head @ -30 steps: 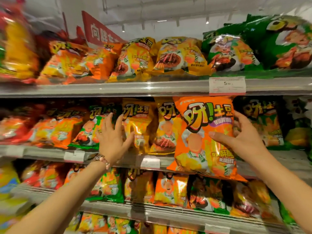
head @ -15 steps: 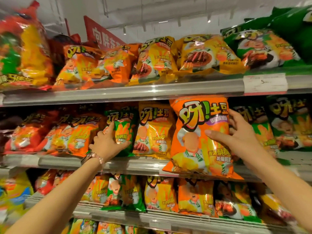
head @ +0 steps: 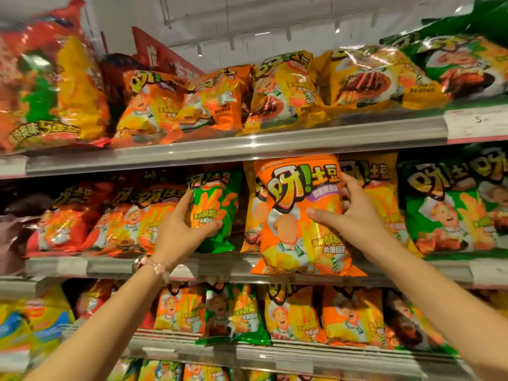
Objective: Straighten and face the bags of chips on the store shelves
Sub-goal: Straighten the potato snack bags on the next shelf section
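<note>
An orange chip bag (head: pixel 297 215) stands upright in front of the middle shelf (head: pixel 110 266), its bottom hanging over the shelf lip. My right hand (head: pixel 354 215) grips its right side, thumb across the front and fingers behind the top edge. A green chip bag (head: pixel 214 210) stands on the same shelf to the left. My left hand (head: pixel 178 232) holds its lower left part, thumb under the front and fingers behind the left edge. Yellow bags stand behind the orange one.
The top shelf (head: pixel 247 144) carries leaning orange, yellow and green bags, with a price tag (head: pixel 478 123) at its right end. Red and orange bags (head: pixel 110 221) fill the middle shelf's left, green ones (head: pixel 450 210) its right. A lower shelf (head: pixel 247 350) holds more bags.
My left hand went from the shelf front onto the green bag and took hold of it. My right hand keeps the orange bag. The view swung left and upward.
</note>
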